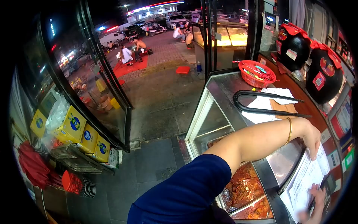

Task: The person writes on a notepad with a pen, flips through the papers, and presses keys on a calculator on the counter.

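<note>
My left hand point(311, 139), with a gold bracelet at the wrist, reaches across the counter. Its fingers point down and are closed on the upper edge of a notepad point(304, 183) with handwritten white pages. Lower down, my right hand point(317, 199) lies on the same page with fingers apart; its thumb is smeared and part of the hand is cut off by the view's dark border. A dark edge, perhaps a cover, runs along the pad's left side. Below my left arm, trays of reddish cooked food point(244, 186) sit behind the counter's glass.
On the counter lie a black U-shaped lock point(240, 100), white papers point(257, 111) and a red basket point(257, 80) of small items. Two black jars point(322, 76) with red cloth stand behind. Yellow boxes point(87, 138) and a red stool stack point(71, 182) are at left. People sit outside.
</note>
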A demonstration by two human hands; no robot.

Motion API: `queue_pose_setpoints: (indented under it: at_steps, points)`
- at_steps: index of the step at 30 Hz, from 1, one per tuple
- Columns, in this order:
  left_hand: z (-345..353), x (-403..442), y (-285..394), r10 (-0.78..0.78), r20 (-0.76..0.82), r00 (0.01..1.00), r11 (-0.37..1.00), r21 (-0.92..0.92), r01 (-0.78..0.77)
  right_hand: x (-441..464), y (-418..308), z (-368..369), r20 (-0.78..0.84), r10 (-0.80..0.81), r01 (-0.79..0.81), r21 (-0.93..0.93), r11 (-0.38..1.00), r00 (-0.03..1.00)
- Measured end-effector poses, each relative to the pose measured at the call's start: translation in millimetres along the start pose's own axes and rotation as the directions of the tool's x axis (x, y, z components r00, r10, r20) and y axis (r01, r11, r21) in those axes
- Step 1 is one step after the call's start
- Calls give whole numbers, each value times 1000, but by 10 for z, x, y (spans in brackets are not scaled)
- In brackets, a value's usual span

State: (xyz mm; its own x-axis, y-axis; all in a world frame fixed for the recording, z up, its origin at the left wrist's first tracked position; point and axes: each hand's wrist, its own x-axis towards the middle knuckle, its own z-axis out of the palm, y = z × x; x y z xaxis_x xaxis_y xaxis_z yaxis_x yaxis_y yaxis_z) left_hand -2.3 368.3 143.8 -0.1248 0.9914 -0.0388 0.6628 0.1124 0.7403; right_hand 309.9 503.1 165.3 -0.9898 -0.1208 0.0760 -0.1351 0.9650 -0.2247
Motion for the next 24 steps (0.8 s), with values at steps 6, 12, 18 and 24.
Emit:
queue_pose_setpoints:
  at_steps: [6, 12, 18, 24]
  points:
    - [-9, -100, 94, -17, -12, 1000, 1000, 16, 17, 59, -94, -85, -34, -217, 215, -50, 975, 976]
    - [-7, -87, 89, -17, -10, 1000, 1000, 14, 17, 68, -97, -86, -35, -227, 226, -39, 973, 973]
    - [-5, -58, 67, -49, 4, 999, 999, 5, 49, 56, -128, -101, -18, -207, 205, -72, 976, 978]
    - [-4, 24, -13, 22, -1, 1000, 999, 44, -22, 43, -88, -59, -67, -208, 207, -22, 978, 976]
